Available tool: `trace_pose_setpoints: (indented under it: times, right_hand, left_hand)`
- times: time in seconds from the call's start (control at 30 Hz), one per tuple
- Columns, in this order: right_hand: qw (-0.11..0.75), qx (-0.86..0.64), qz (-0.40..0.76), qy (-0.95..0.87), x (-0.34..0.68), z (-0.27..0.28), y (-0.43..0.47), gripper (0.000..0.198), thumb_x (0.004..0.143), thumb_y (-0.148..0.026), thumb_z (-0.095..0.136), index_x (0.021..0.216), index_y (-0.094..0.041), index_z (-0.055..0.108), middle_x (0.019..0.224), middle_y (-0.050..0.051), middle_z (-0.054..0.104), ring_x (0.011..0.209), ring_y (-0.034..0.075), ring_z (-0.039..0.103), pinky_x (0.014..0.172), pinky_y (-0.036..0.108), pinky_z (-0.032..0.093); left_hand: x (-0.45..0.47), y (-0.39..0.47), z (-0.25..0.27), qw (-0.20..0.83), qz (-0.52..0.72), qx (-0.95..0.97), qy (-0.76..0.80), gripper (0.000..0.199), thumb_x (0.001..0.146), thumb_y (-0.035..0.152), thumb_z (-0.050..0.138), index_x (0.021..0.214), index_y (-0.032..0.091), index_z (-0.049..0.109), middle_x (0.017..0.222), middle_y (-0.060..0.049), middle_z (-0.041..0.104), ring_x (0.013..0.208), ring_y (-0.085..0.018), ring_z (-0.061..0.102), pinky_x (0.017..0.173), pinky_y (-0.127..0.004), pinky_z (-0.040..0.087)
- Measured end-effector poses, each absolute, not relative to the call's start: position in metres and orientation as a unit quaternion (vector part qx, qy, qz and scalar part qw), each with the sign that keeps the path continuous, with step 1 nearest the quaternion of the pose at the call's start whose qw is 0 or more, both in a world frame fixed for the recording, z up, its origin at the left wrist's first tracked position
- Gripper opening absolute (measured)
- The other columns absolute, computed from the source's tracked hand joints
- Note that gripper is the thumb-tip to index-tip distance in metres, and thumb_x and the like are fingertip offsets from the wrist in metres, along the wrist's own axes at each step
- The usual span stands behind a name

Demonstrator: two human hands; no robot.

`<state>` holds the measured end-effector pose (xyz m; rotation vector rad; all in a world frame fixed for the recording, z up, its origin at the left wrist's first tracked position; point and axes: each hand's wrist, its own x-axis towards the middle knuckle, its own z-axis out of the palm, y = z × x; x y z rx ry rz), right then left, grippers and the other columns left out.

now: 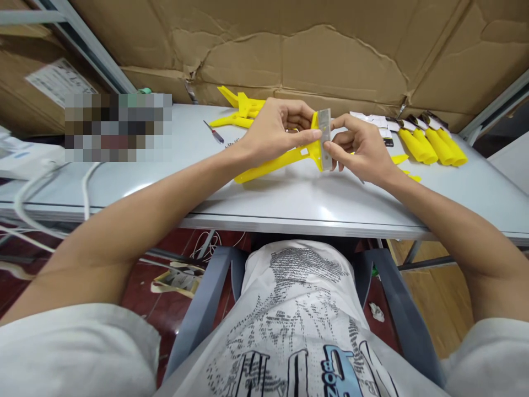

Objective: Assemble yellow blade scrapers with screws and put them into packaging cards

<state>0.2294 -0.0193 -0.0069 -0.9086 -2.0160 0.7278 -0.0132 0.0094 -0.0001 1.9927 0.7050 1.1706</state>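
While your left hand (285, 127) is closed around the head of the yellow tool (281, 161), its thumb lies against the metal strip (325, 149), probably to steady the two as one. Your right hand (359, 148) pinches the strip's far edge between thumb and fingers, likely to control its angle. You hold both above the tabletop (268, 201), near its front edge, with the handle slanting beneath your left forearm. The small screwdriver (215, 133) and other yellow pieces (243, 106) lie farther back, seemingly to leave your hands room.
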Motion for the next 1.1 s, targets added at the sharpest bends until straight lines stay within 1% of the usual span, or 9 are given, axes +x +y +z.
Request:
trace_pose_setpoints:
  times: [0.17, 0.37, 0.47, 0.53, 0.6, 0.67, 0.77, 1.0, 1.1]
  right_hand:
    - [0.378, -0.359, 0.292, -0.802, 0.2296, -0.0049, -0.0211, 0.051, 0.091, -0.066, 0.089, 0.117, -0.027, 0.067, 0.073, -0.003, 0.076, 0.060, 0.014, 0.068, 0.060, 0.030, 0.053]
    - [0.361, -0.350, 0.297, -0.812, 0.2298, -0.0074, -0.0196, 0.046, 0.092, -0.054, 0.089, 0.122, -0.029, 0.063, 0.076, -0.005, 0.077, 0.063, 0.016, 0.072, 0.063, 0.031, 0.056]
    - [0.366, -0.348, 0.300, -0.809, 0.2288, -0.0088, -0.0192, 0.047, 0.091, -0.054, 0.090, 0.119, -0.029, 0.063, 0.074, -0.005, 0.076, 0.063, 0.017, 0.073, 0.061, 0.031, 0.055]
    - [0.369, -0.355, 0.294, -0.807, 0.2278, -0.0097, -0.0192, 0.047, 0.089, -0.061, 0.090, 0.106, -0.028, 0.063, 0.071, -0.004, 0.074, 0.061, 0.018, 0.072, 0.060, 0.032, 0.053]
    - [0.363, -0.365, 0.275, -0.812, 0.2268, -0.0105, -0.0194, 0.053, 0.087, -0.071, 0.089, 0.090, -0.027, 0.060, 0.067, -0.003, 0.073, 0.059, 0.018, 0.070, 0.060, 0.032, 0.053]
    - [0.354, -0.370, 0.257, -0.820, 0.2260, -0.0109, -0.0195, 0.059, 0.087, -0.077, 0.086, 0.081, -0.025, 0.057, 0.066, -0.002, 0.073, 0.059, 0.018, 0.070, 0.062, 0.033, 0.053]
    - [0.348, -0.360, 0.254, -0.828, 0.2258, -0.0106, -0.0194, 0.058, 0.087, -0.076, 0.086, 0.080, -0.025, 0.059, 0.067, -0.001, 0.075, 0.062, 0.019, 0.074, 0.062, 0.033, 0.052]
    - [0.320, -0.349, 0.256, -0.843, 0.2276, -0.0090, -0.0180, 0.042, 0.090, -0.056, 0.088, 0.081, -0.024, 0.062, 0.076, 0.001, 0.080, 0.066, 0.019, 0.074, 0.066, 0.034, 0.054]
    - [0.317, -0.353, 0.263, -0.840, 0.2275, -0.0092, -0.0176, 0.042, 0.089, -0.057, 0.088, 0.083, -0.025, 0.062, 0.075, 0.001, 0.079, 0.066, 0.020, 0.071, 0.065, 0.035, 0.054]
  left_hand:
    - [-0.0132, 0.0047, 0.0023, 0.355, 0.449, 0.772, 0.277, 0.038, 0.082, 0.052, 0.101, 0.095, 0.024, 0.079, 0.098, -0.006, 0.081, 0.101, -0.026, 0.077, 0.101, -0.046, 0.066]
    - [-0.0121, 0.0106, -0.0016, 0.350, 0.453, 0.773, 0.274, 0.032, 0.083, 0.041, 0.099, 0.092, 0.021, 0.075, 0.096, -0.003, 0.078, 0.092, -0.019, 0.074, 0.093, -0.037, 0.062]
    - [-0.0118, 0.0127, -0.0033, 0.356, 0.454, 0.775, 0.259, 0.038, 0.080, 0.044, 0.102, 0.091, 0.022, 0.074, 0.094, -0.002, 0.077, 0.087, -0.016, 0.072, 0.088, -0.033, 0.061]
    - [-0.0117, 0.0126, -0.0040, 0.354, 0.454, 0.777, 0.254, 0.044, 0.077, 0.051, 0.104, 0.090, 0.022, 0.073, 0.092, -0.002, 0.077, 0.084, -0.015, 0.070, 0.082, -0.031, 0.059]
    - [-0.0116, 0.0121, -0.0046, 0.347, 0.452, 0.782, 0.255, 0.050, 0.076, 0.057, 0.104, 0.087, 0.022, 0.072, 0.088, -0.002, 0.075, 0.080, -0.014, 0.068, 0.075, -0.029, 0.056]
    - [-0.0113, 0.0120, -0.0052, 0.335, 0.449, 0.787, 0.259, 0.052, 0.075, 0.061, 0.104, 0.084, 0.022, 0.071, 0.083, -0.001, 0.073, 0.076, -0.014, 0.065, 0.069, -0.029, 0.052]
    - [-0.0112, 0.0124, -0.0049, 0.321, 0.450, 0.788, 0.270, 0.049, 0.076, 0.058, 0.104, 0.082, 0.022, 0.070, 0.080, -0.001, 0.071, 0.074, -0.014, 0.063, 0.067, -0.030, 0.050]
    - [-0.0107, 0.0111, -0.0050, 0.318, 0.456, 0.784, 0.276, 0.047, 0.076, 0.053, 0.104, 0.080, 0.023, 0.068, 0.078, 0.000, 0.067, 0.072, -0.014, 0.060, 0.068, -0.033, 0.048]
    - [-0.0092, 0.0121, -0.0059, 0.325, 0.452, 0.785, 0.271, 0.047, 0.076, 0.054, 0.104, 0.082, 0.023, 0.069, 0.080, -0.001, 0.069, 0.076, -0.015, 0.063, 0.070, -0.034, 0.048]
